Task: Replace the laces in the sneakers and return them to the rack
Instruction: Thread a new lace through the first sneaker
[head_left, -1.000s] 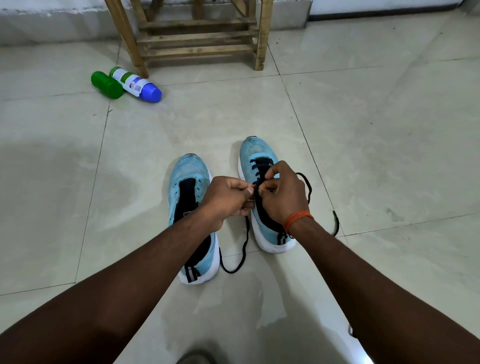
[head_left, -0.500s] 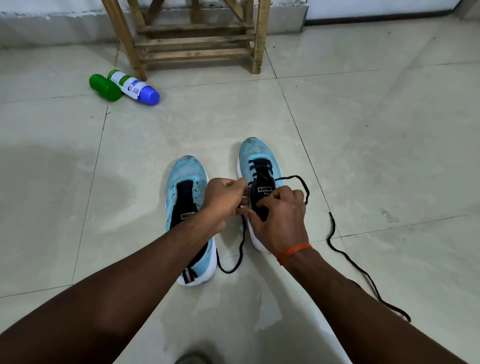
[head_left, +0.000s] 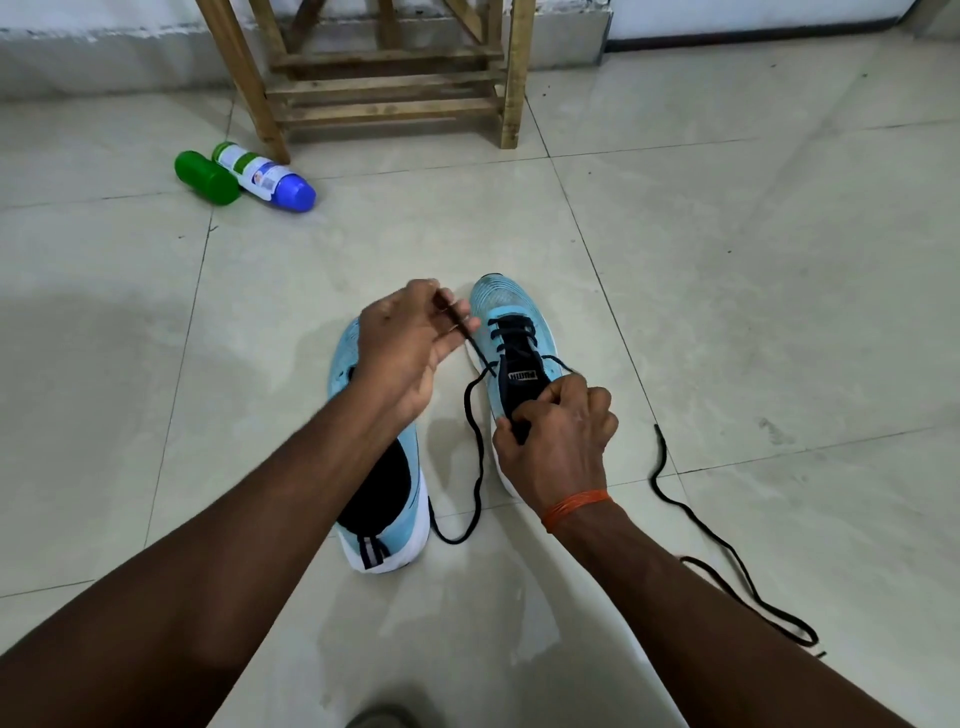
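Tiled floor (head_left: 727, 260) fills the view, pale and glossy. Wooden rack (head_left: 389, 88) stands at the floor's far edge against the wall – its lower slats hold nothing visible.

Two light-blue sneakers sit side by side mid-floor, toes toward the rack. Left sneaker (head_left: 384, 499): no lace visible in it, black tongue and lining exposed, forepart hidden by the left forearm. Right sneaker (head_left: 511, 332): black lace (head_left: 475, 467) crossed through its front eyelets, heel hidden under the right hand.

Left hand (head_left: 405, 348) is raised over the toe of the left sneaker, fingers pinched together on one end of the lace, that strand taut down to an eyelet. Below it the lace hangs in a loop on the floor between the two sneakers. Right hand (head_left: 558, 436) is closed on the tongue area of the right sneaker, gripping lace there; orange thread band (head_left: 574, 506) on that wrist. The other lace end (head_left: 727, 561) trails loose across the floor toward its near right corner.

Green bottle (head_left: 205, 177) and white bottle with blue cap (head_left: 265, 176) lie touching – just beside the rack's left leg
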